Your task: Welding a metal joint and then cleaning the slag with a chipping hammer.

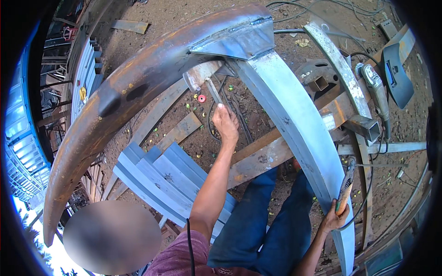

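My left hand [225, 124] is closed round the handle of a hammer. Its worn, pale-brown head [200, 76] is up against the underside of a large rusty curved pipe [152, 64], beside the joint. There a welded plate [239, 39] links the pipe to a grey curved box beam [294, 115]. In my right hand [334, 218] I grip a welding electrode holder [346, 186] with an orange-and-tan handle, beside the beam's lower part. A thin electrode [382, 165] sticks out from its jaws to the right.
Several grey curved steel sections [170, 179] lie stacked at lower left. A rusty flat bar [262, 158] crosses near my legs. At right are an angle grinder [375, 89], a square tube offcut [363, 126] and a blue curved visor-like piece [396, 73]. Cables [336, 7] trail over the dirt.
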### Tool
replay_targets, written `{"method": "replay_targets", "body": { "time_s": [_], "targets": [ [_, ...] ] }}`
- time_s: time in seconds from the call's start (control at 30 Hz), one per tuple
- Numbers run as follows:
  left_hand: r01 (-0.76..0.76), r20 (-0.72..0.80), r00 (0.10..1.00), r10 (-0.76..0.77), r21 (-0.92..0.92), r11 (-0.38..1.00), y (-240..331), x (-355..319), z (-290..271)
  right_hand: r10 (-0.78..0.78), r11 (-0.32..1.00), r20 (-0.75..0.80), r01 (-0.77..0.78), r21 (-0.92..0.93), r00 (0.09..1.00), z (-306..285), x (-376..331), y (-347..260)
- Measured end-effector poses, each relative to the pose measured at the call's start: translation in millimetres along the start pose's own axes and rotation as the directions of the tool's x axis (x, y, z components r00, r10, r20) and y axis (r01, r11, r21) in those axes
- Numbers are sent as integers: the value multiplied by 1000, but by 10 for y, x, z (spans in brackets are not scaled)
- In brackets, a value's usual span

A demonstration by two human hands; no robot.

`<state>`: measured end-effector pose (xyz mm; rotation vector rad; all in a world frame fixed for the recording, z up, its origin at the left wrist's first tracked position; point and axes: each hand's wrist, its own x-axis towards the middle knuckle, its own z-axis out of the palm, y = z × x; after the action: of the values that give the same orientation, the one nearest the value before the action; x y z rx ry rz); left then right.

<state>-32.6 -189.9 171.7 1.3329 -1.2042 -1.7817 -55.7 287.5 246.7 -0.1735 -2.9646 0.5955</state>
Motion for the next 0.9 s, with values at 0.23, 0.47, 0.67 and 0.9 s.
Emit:
{"method": "replay_targets", "body": {
  "time_s": [0.23, 0.47, 0.67, 0.9],
  "targets": [
    [-189, 37, 982, 186, 267, 945, -531, -331, -71, -23, 998, 38, 21, 63, 999, -23, 20, 28],
    [-230, -45, 962, 269, 392, 891, -105, 84, -155, -26, 993, 92, 16, 115, 995, 1, 59, -16],
    [-257, 121, 966, 229, 535, 805, -312, -293, -98, -35, 993, 67, 27, 115, 997, -40, 68, 32],
    [60, 159, 977, -139, 423, 904, -52, -1304, -673, 0, 991, 86, -11, 131, 996, -86, 168, -193]
  ]
}}
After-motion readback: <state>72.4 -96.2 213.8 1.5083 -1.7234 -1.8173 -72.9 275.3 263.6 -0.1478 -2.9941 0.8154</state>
